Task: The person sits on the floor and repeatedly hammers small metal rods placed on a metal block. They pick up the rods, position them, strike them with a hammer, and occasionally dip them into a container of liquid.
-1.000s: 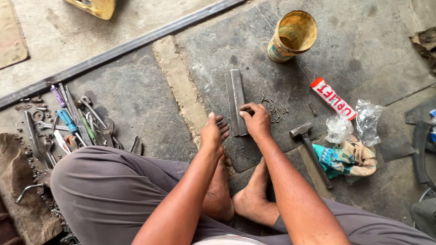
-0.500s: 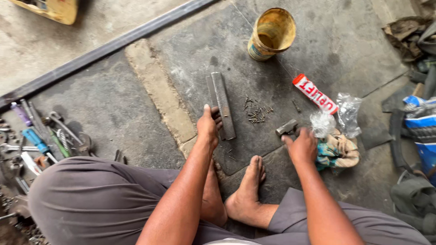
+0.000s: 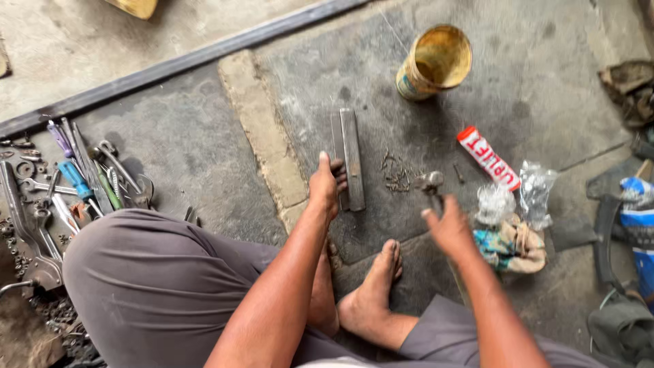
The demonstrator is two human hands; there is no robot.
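Note:
My left hand (image 3: 325,185) grips the near end of a grey metal bar (image 3: 349,153) that lies flat on the concrete floor. My right hand (image 3: 446,228) is closed around the handle of a hammer, blurred with motion; the hammer's head (image 3: 429,181) hangs just above the floor, right of the bar. A small pile of dark nails or screws (image 3: 395,174) lies between the bar and the hammer head. My bare foot (image 3: 378,286) rests on the floor below the bar.
A yellow tin can (image 3: 436,63) stands at the back. A red-and-white tube (image 3: 487,158), clear plastic bags (image 3: 518,194) and a cloth bundle (image 3: 518,245) lie at right. Wrenches and screwdrivers (image 3: 75,180) are spread at left. A dark steel rail (image 3: 184,65) crosses the floor.
My right hand left the bar, moved right, took hold of the hammer and lifted it toward the nails. The left hand stayed on the bar's near end.

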